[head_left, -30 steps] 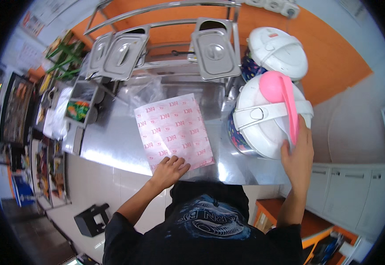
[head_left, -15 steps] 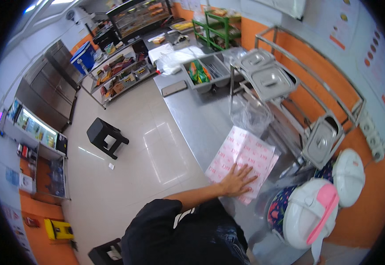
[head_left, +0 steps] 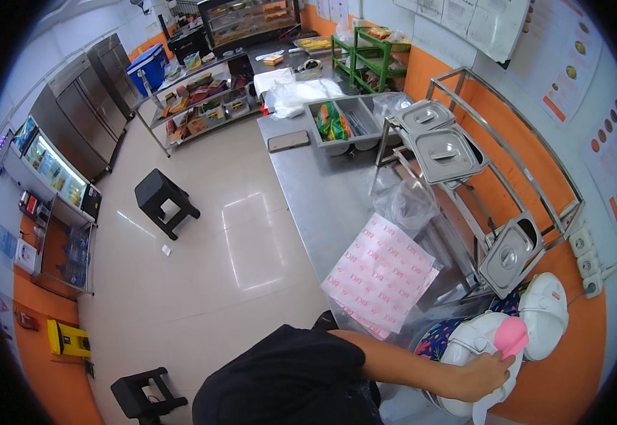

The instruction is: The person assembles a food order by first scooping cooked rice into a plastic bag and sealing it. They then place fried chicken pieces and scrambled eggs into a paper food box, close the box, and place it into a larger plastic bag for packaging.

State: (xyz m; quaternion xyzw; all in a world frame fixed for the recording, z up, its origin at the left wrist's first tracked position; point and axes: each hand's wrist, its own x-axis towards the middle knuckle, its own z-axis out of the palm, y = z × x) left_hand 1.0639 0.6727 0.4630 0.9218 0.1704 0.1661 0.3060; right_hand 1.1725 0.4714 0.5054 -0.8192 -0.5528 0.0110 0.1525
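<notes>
My left hand (head_left: 488, 375) reaches across to the right, its fingers closed around the handle of a pink rice paddle (head_left: 512, 335). The paddle's broad end shows above my fingers, over the white lid of a rice cooker (head_left: 462, 346) with a dark floral body. Behind it stands a second white-lidded cooker (head_left: 544, 312). Sheets of pink-printed wrapping paper (head_left: 381, 273) lie stacked on the steel table (head_left: 298, 188), just beyond my forearm. My right hand is out of view.
A steel rack with lidded pans (head_left: 450, 154) stands along the wall, a clear plastic bag (head_left: 404, 205) beside it. Farther back are a phone (head_left: 289, 141), a grey divided bin (head_left: 344, 142) and a green shelf (head_left: 379, 60). Black stools (head_left: 163, 202) stand on the floor.
My left hand has left the wrapping paper, moved right and toward me, and taken hold of the rice paddle's handle on the cooker. The view has shifted slightly.
</notes>
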